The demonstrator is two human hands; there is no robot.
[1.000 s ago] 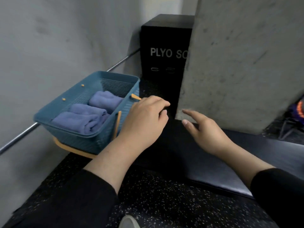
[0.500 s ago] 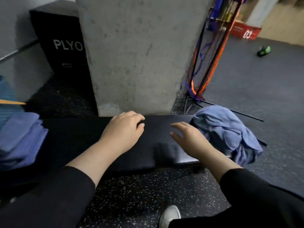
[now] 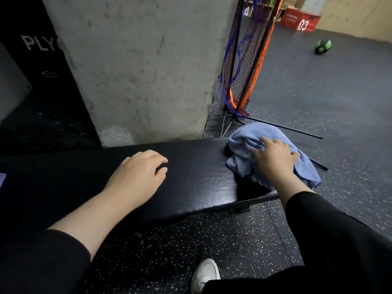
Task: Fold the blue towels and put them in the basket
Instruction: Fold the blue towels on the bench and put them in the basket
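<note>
A crumpled blue towel [image 3: 246,145] lies bunched on the right end of a black padded bench [image 3: 191,177], partly hanging over its edge. My right hand [image 3: 275,160] rests on top of the towel, its fingers bent into the cloth. My left hand [image 3: 137,177] hovers over the middle of the bench with loosely curled fingers and holds nothing. A sliver of folded blue towel [image 3: 1,179] shows at the far left edge. The basket is out of view.
A concrete pillar [image 3: 137,64] rises right behind the bench. A black plyo box [image 3: 42,66] stands at the back left. A net on a stand [image 3: 244,66] sits behind the towel. A green ball [image 3: 322,46] and red box [image 3: 300,19] lie far right. My white shoe [image 3: 204,274] is below.
The view has swung right, away from the basket with the folded towels. My right hand has reached out onto the crumpled towel. My left hand has left the basket rim and hangs over the bench.
</note>
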